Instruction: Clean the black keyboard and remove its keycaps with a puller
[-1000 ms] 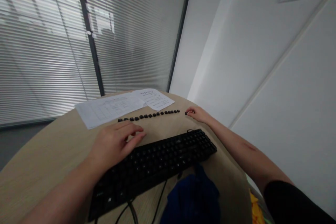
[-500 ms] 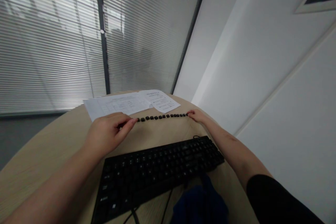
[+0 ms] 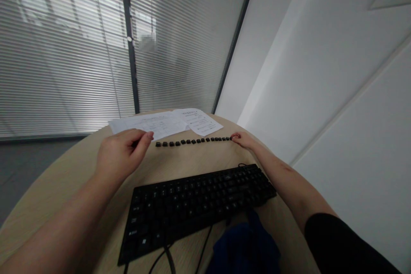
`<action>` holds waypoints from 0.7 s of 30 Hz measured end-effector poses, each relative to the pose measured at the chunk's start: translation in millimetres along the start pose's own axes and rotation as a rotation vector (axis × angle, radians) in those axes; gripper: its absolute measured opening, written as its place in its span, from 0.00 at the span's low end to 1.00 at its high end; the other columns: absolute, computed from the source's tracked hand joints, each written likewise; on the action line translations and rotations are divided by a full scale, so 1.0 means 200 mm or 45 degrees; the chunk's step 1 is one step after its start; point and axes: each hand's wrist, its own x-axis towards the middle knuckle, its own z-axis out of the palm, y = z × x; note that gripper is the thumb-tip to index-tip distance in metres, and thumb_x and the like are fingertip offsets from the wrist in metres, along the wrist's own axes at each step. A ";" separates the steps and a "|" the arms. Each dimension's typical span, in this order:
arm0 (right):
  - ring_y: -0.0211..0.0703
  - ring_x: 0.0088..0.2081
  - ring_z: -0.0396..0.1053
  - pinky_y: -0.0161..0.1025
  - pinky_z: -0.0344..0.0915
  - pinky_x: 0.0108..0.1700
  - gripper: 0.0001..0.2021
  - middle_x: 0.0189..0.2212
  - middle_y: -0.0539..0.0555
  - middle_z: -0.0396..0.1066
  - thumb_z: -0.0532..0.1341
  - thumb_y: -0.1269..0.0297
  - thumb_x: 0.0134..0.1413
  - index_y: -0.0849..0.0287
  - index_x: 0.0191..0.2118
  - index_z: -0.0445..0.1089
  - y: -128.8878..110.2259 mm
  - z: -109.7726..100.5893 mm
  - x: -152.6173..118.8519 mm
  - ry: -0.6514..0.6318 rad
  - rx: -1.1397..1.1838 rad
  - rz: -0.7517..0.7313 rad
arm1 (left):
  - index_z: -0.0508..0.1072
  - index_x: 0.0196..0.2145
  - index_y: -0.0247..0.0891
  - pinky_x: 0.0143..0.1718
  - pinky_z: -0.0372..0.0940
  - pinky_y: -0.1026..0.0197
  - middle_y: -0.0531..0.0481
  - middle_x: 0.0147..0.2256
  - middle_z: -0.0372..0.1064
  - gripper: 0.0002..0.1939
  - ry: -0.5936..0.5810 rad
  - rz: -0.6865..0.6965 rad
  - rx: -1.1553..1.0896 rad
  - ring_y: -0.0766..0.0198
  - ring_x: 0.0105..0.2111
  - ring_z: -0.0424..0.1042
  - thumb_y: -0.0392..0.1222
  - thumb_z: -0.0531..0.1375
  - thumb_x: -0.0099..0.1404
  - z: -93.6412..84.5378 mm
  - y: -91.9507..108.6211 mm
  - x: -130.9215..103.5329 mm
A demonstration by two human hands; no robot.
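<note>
A line of small black keycaps runs across the wooden table between my two hands. My left hand is held just off the left end of the line, thumb and forefinger closed together, with nothing showing between them. At the far right end, my right hand pinches the last keycap, which its fingertips partly hide. Nearer to me lies a black keyboard, slightly slanted, between my forearms.
Printed paper sheets lie behind the keycaps on the round table. Dark blue cloth and black cables are in front of the keyboard. A white wall rises on the right, glass with blinds behind.
My left hand has come away from the left end of the line and moved left, uncovering the end keycaps. My right hand stays at the right end. The view has shifted slightly.
</note>
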 end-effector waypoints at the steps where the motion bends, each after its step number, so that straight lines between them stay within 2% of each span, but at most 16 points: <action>1: 0.35 0.23 0.62 0.32 0.58 0.26 0.15 0.20 0.47 0.67 0.64 0.66 0.54 0.65 0.47 0.77 -0.01 0.00 -0.01 0.006 0.013 0.010 | 0.77 0.27 0.39 0.29 0.58 0.60 0.49 0.24 0.74 0.23 -0.001 -0.013 -0.003 0.60 0.27 0.72 0.53 0.51 0.70 0.00 0.00 0.00; 5: 0.34 0.21 0.62 0.32 0.60 0.27 0.13 0.20 0.48 0.69 0.66 0.66 0.53 0.64 0.45 0.77 -0.05 -0.03 -0.05 0.077 0.089 0.040 | 0.77 0.29 0.40 0.31 0.58 0.60 0.49 0.26 0.75 0.23 -0.014 -0.124 0.009 0.59 0.29 0.73 0.53 0.50 0.70 -0.01 -0.01 0.01; 7: 0.34 0.21 0.63 0.33 0.62 0.29 0.10 0.22 0.50 0.71 0.64 0.65 0.55 0.64 0.40 0.77 -0.09 -0.07 -0.07 0.163 0.137 0.044 | 0.76 0.27 0.40 0.31 0.57 0.59 0.49 0.24 0.73 0.24 -0.098 -0.205 0.037 0.59 0.28 0.72 0.54 0.48 0.69 -0.02 -0.03 0.02; 8: 0.34 0.22 0.64 0.33 0.63 0.29 0.09 0.24 0.51 0.71 0.62 0.64 0.56 0.63 0.38 0.77 -0.11 -0.09 -0.08 0.218 0.167 0.040 | 0.75 0.26 0.40 0.30 0.57 0.59 0.49 0.23 0.72 0.24 -0.187 -0.241 0.039 0.59 0.27 0.71 0.55 0.48 0.68 -0.02 -0.03 0.03; 10: 0.36 0.25 0.65 0.34 0.64 0.30 0.13 0.28 0.54 0.72 0.58 0.60 0.60 0.63 0.37 0.76 -0.16 -0.14 -0.11 0.331 0.245 0.023 | 0.74 0.25 0.40 0.29 0.56 0.60 0.50 0.21 0.69 0.23 -0.463 -0.278 0.011 0.60 0.25 0.69 0.56 0.49 0.66 -0.01 -0.06 0.04; 13: 0.39 0.30 0.69 0.35 0.68 0.31 0.21 0.35 0.57 0.73 0.50 0.52 0.64 0.62 0.40 0.75 -0.28 -0.21 -0.17 0.446 0.401 -0.023 | 0.74 0.25 0.39 0.30 0.57 0.60 0.50 0.22 0.70 0.23 -0.876 -0.245 -0.049 0.60 0.26 0.69 0.58 0.50 0.64 0.04 -0.11 0.04; 15: 0.40 0.32 0.70 0.36 0.70 0.32 0.26 0.34 0.56 0.72 0.45 0.48 0.65 0.60 0.40 0.75 -0.38 -0.26 -0.23 0.486 0.538 -0.072 | 0.74 0.26 0.38 0.31 0.58 0.60 0.49 0.24 0.71 0.23 -1.040 -0.216 -0.075 0.59 0.28 0.70 0.58 0.51 0.63 0.08 -0.15 0.02; 16: 0.39 0.32 0.69 0.36 0.71 0.33 0.26 0.32 0.55 0.71 0.47 0.46 0.65 0.60 0.38 0.75 -0.44 -0.28 -0.27 0.500 0.719 -0.133 | 0.74 0.26 0.38 0.31 0.58 0.60 0.48 0.26 0.72 0.22 -1.096 -0.211 -0.088 0.59 0.29 0.70 0.58 0.52 0.62 0.10 -0.17 0.01; 18: 0.38 0.26 0.66 0.35 0.69 0.29 0.26 0.26 0.51 0.66 0.49 0.42 0.63 0.59 0.36 0.75 -0.57 -0.31 -0.37 0.422 0.988 -0.224 | 0.74 0.26 0.38 0.31 0.60 0.60 0.47 0.27 0.72 0.22 -1.209 -0.243 -0.123 0.58 0.29 0.71 0.59 0.53 0.61 0.12 -0.19 -0.01; 21: 0.37 0.18 0.57 0.36 0.66 0.24 0.29 0.15 0.44 0.51 0.48 0.37 0.63 0.57 0.38 0.74 -0.77 -0.32 -0.56 0.110 1.115 -0.237 | 0.72 0.24 0.39 0.23 0.59 0.60 0.48 0.21 0.68 0.25 -1.497 -0.386 -0.204 0.60 0.21 0.67 0.64 0.54 0.61 0.10 -0.19 -0.03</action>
